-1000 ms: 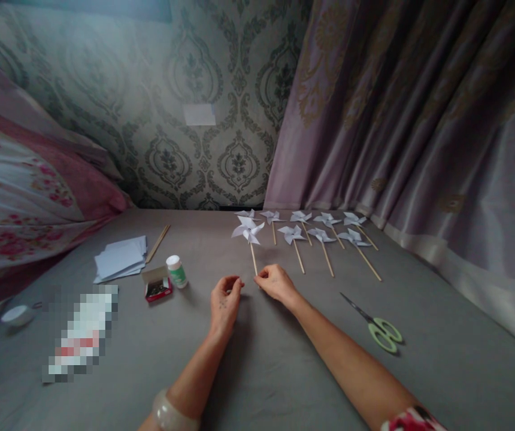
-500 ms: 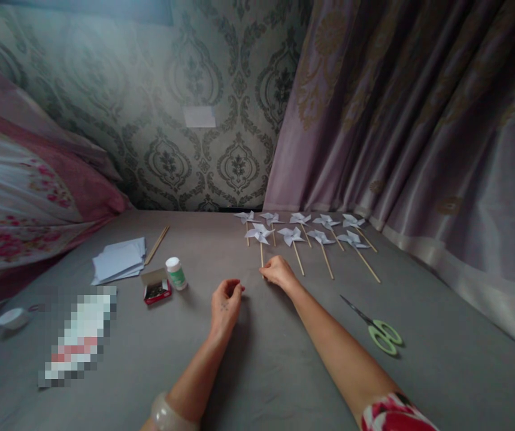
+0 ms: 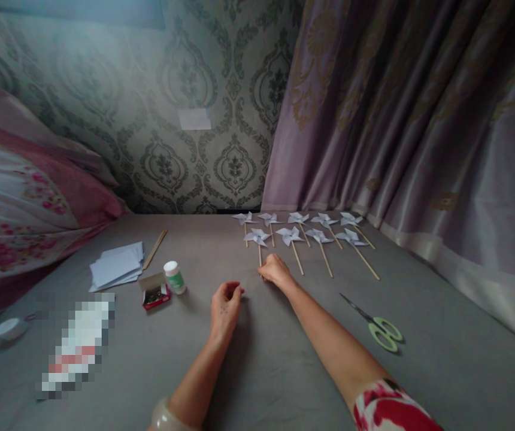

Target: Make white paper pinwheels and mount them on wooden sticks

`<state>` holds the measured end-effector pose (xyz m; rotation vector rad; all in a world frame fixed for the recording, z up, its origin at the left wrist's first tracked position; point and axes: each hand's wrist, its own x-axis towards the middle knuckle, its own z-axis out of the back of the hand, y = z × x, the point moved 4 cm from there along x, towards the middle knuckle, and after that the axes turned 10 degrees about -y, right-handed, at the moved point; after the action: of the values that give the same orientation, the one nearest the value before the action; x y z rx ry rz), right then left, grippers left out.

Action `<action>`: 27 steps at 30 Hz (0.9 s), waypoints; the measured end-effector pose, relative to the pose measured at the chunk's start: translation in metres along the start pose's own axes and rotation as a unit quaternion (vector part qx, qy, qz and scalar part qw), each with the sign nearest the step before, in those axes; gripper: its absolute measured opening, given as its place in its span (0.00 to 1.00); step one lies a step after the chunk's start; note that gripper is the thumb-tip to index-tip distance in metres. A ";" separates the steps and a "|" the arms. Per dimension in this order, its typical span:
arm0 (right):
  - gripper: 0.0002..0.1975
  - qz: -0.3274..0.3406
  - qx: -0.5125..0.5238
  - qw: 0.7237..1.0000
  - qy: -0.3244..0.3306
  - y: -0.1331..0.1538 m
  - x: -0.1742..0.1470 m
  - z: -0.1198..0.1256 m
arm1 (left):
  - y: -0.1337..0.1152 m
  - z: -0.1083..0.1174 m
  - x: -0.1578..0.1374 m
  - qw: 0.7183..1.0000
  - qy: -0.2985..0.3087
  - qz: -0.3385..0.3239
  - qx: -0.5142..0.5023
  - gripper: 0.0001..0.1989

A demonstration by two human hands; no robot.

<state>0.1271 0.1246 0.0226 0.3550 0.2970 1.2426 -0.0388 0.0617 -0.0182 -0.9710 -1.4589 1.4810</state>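
Observation:
My right hand point(image 3: 276, 270) pinches the lower end of a wooden stick belonging to a white paper pinwheel point(image 3: 257, 237). This pinwheel is at the left of the front row, its stick pointing toward me. My left hand point(image 3: 227, 305) hovers low over the grey surface, left of the right hand, with fingers loosely curled and nothing visible in it. Several more finished pinwheels lie in two rows, among them one in the front row point(image 3: 290, 237) and one at the far right point(image 3: 351, 238).
Green-handled scissors point(image 3: 385, 334) lie to the right. On the left are a white bottle with a green label point(image 3: 175, 279), an open red box of small pieces point(image 3: 155, 297), a stack of white paper point(image 3: 116, 266), loose sticks point(image 3: 155, 249) and a blurred packet point(image 3: 78, 344). A curtain point(image 3: 374, 120) borders the right.
The view has shifted slightly. My right hand still holds the pinwheel's stick at nearly the same spot, and my left hand has barely moved.

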 end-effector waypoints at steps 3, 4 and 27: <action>0.12 0.012 -0.013 1.000 -0.010 0.002 -0.003 0.002 | 0.000 0.000 0.001 1.000 0.004 -0.003 -0.003 0.15; 0.13 0.015 -0.017 1.000 -0.014 0.003 -0.004 0.002 | 0.001 0.000 0.001 1.000 0.003 -0.003 -0.002 0.15; 0.15 0.018 -0.031 0.999 -0.032 0.003 -0.015 0.003 | 0.001 0.000 0.004 0.999 0.022 -0.005 0.025 0.19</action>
<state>0.1215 0.1106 0.0270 0.3471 0.1983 1.2702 -0.0398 0.0651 -0.0190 -0.9584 -1.3873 1.4732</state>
